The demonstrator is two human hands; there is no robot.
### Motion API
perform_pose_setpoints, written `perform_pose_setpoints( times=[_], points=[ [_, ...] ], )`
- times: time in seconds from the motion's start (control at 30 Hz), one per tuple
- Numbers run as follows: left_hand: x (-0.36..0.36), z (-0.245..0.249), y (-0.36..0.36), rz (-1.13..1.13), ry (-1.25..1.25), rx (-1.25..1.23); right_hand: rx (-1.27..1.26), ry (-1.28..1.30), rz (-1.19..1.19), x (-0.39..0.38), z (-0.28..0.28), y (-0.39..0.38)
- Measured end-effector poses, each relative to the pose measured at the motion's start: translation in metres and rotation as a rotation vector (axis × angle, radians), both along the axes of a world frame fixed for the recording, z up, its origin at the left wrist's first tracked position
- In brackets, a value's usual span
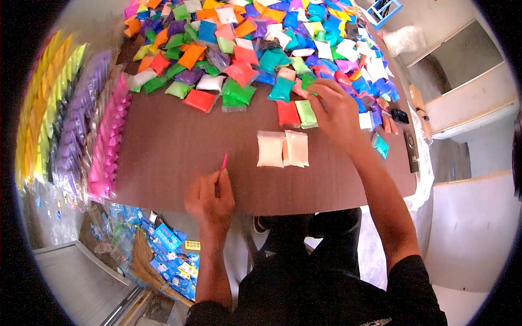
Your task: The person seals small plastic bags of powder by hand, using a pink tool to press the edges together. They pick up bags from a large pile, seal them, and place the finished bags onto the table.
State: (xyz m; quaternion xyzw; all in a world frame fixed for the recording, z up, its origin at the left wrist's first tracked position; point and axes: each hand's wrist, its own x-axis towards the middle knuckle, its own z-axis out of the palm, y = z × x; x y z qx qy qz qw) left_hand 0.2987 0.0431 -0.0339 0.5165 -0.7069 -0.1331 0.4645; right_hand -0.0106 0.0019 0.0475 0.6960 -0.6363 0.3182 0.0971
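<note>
Head, packet heap (261,38), pale packets (283,148), pink stick (224,161)

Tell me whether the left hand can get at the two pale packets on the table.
Probably yes. Only bare table lies between the left hand and the pale packets, and nothing sits on them; but that hand pinches a thin pink stick, which may hamper a grasp.

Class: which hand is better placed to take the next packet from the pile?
Probably right: the right hand touches a green packet at the edge of the pile; the left hand, farther back, holds a pink stick.
</note>
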Motion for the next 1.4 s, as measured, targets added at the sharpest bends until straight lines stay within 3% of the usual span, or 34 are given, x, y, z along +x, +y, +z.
perform_pose_setpoints(
  times=[0.07, 0.2, 0.33, 0.43, 0.87, 0.97, 1.03, 1.2, 1.27, 1.33, 1.4],
  points=[
    [0.0, 0.001, 0.0, -0.002, 0.004, -0.005, 0.181, -0.012, 0.013, -0.005, 0.005, -0.029],
    [-0.002, 0.013, 0.001, 0.004, -0.018, 0.011, 0.223, 0.099, 0.045, -0.018, -0.004, -0.081],
    [-0.002, 0.018, 0.002, -0.011, -0.02, 0.087, 0.621, 0.216, -0.044, -0.018, 0.003, -0.108],
    [-0.003, 0.012, 0.002, -0.011, 0.046, 0.081, 0.666, 0.182, -0.009, -0.023, -0.001, -0.118],
    [-0.004, 0.011, 0.002, 0.006, -0.013, 0.036, 0.68, 0.139, -0.011, -0.029, 0.001, -0.121],
    [-0.004, 0.013, 0.002, 0.012, 0.002, 0.01, 0.609, 0.103, -0.055, -0.027, 0.004, -0.115],
    [-0.006, 0.018, 0.002, 0.022, -0.006, 0.0, 0.264, 0.049, -0.077, -0.029, 0.008, -0.106],
    [-0.005, 0.018, 0.001, 0.026, -0.024, -0.051, 0.242, -0.017, -0.126, -0.043, 0.042, -0.056],
    [-0.005, 0.019, 0.0, 0.023, -0.041, -0.058, 0.181, -0.423, -0.016, -0.058, 0.032, -0.028],
    [-0.005, 0.016, 0.0, 0.026, -0.01, -0.078, 0.155, -0.656, -0.008, -0.063, 0.015, 0.007],
    [-0.006, 0.012, -0.001, 0.033, -0.01, -0.091, 0.212, -0.752, -0.176, -0.061, 0.001, 0.051]
  ],
)
